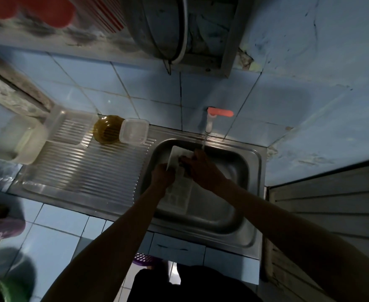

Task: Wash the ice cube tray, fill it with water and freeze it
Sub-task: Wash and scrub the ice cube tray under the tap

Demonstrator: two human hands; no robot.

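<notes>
A single wide-angle head view looks steeply down from close above the sink point(253, 162), basin at frame centre, tiled wall point(135, 83) filling the upper frame.

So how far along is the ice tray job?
Early still: nothing looks finished. The tray is in the sink with the tap running. The left hand grips its edge while the right hand rests on top, apparently scrubbing. Rinsing, filling it with water and freezing are left.
</notes>
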